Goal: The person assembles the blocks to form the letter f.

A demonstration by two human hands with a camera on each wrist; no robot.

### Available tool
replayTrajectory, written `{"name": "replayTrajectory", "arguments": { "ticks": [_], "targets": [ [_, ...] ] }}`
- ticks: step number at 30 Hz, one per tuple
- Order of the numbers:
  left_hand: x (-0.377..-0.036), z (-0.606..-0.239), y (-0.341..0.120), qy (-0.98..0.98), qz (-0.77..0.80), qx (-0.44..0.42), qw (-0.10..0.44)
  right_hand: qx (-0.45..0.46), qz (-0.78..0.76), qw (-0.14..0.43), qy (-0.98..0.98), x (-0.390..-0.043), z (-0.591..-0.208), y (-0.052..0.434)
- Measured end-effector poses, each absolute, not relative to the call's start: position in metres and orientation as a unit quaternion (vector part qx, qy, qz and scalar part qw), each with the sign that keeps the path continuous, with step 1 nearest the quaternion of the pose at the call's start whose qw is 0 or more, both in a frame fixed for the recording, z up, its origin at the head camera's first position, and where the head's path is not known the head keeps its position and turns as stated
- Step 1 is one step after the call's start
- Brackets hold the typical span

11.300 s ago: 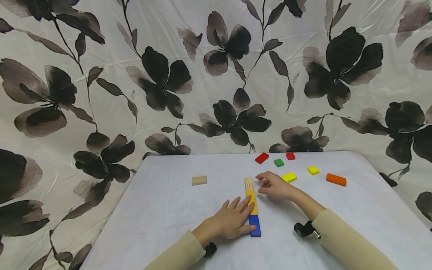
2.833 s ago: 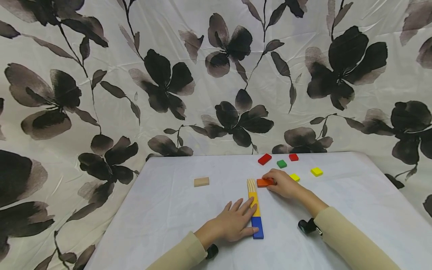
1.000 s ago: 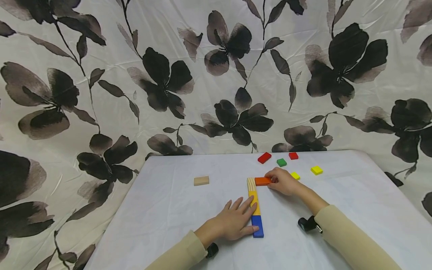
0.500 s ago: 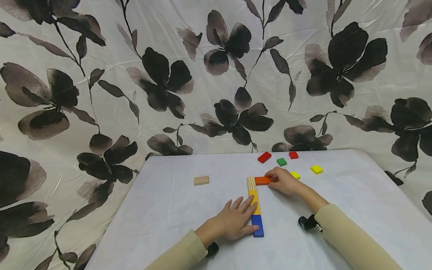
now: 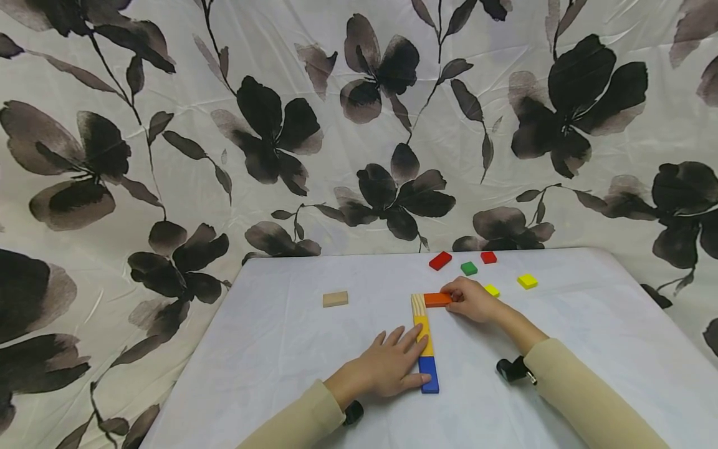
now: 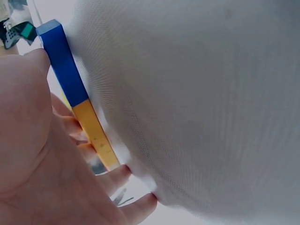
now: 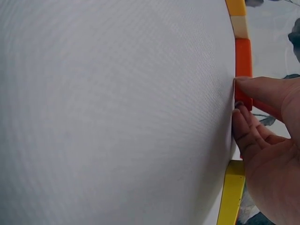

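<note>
Left hand [image 5: 387, 371] flat and open, fingers pressing the yellow block [image 5: 422, 333]; right hand [image 5: 472, 300] curled, pinching the orange block [image 5: 437, 299] against the wooden block [image 5: 417, 304].

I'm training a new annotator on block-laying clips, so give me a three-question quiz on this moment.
1. True or false: the orange block lies at a right angle to the row of blocks.
2. Which hand holds the orange block? A) left hand B) right hand C) neither
3. Fill in: the block at the near end of the row, by the left hand, is coloured ____.

Key:
1. True. It points sideways from the row's far, natural wood end.
2. B. The right hand pinches its end; the left hand lies flat against the row.
3. Blue: the blue block.
</note>
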State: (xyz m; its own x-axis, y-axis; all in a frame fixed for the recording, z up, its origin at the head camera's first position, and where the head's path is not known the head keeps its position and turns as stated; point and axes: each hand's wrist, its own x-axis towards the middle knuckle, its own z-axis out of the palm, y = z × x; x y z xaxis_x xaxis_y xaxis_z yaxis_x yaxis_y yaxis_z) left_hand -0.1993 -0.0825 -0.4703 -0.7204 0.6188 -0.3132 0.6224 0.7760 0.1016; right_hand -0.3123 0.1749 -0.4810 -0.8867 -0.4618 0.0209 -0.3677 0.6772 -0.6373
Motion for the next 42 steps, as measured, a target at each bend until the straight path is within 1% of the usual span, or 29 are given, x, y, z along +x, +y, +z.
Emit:
{"name": "replayTrajectory", "arguments": {
  "ticks": [11,19,25,31,38,42],
  "targets": [
    [-0.202,-0.465,-0.080,0.930,0.010,0.332,0.157,-0.223,-0.331,0.070,0.914,-0.314,-0.482,0.175],
    [-0.207,-0.464,-0.079,0.931,0.028,0.338,0.135,-0.224,-0.334,0.075,0.912,-0.314,-0.482,0.176],
    [-0.211,-0.465,-0.085,0.933,0.033,0.342,0.102,-0.213,-0.336,0.082,0.914,-0.314,-0.481,0.175],
    [-0.215,-0.460,-0.099,0.941,0.052,0.325,0.074,-0.201,-0.333,0.088,0.917,-0.313,-0.480,0.172],
    [-0.227,-0.453,-0.128,0.953,0.080,0.290,0.035,-0.201,-0.334,0.095,0.916,-0.312,-0.480,0.171],
    [-0.238,-0.450,-0.150,0.956,0.104,0.275,-0.004,-0.199,-0.334,0.096,0.916,-0.312,-0.479,0.170]
  ]
}}
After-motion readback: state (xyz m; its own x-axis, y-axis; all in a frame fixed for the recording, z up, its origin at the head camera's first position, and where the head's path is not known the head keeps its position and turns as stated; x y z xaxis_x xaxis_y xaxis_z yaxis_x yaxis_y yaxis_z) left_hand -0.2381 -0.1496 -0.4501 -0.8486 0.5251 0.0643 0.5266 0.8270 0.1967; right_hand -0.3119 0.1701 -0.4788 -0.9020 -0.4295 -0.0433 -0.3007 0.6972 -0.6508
